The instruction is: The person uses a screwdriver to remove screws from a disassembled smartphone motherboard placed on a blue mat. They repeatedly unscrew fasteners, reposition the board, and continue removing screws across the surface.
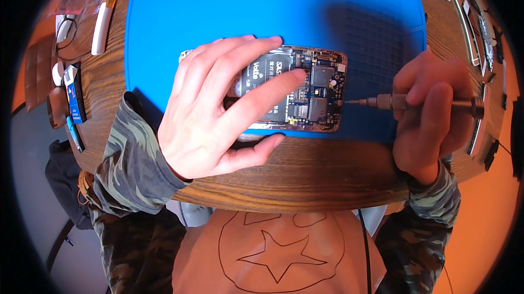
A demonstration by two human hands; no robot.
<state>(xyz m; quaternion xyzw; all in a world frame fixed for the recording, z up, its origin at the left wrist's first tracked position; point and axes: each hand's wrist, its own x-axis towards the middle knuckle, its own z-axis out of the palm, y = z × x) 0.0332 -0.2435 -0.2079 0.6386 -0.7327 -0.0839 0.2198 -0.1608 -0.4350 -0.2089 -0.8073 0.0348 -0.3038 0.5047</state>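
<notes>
An opened phone (322,89) lies on the blue mat (262,5), its circuit board and dark battery (270,70) bare. My left hand (204,111) spans the phone from the left, closed on it: fingertips at its far edge, thumb at its near edge. The index finger rests on the border between battery and board. In my right hand (431,111) is a precision screwdriver (385,101), held almost level, with its thin tip pointing left at the phone's right end. Whether the tip touches the phone cannot be made out.
The mat covers much of a dark wooden table (284,177). To the left lie a white-handled tool (101,29), a blue-and-white box (75,92) and a blue pen-like item (75,133). Phone frames (464,27) and other parts line the right side.
</notes>
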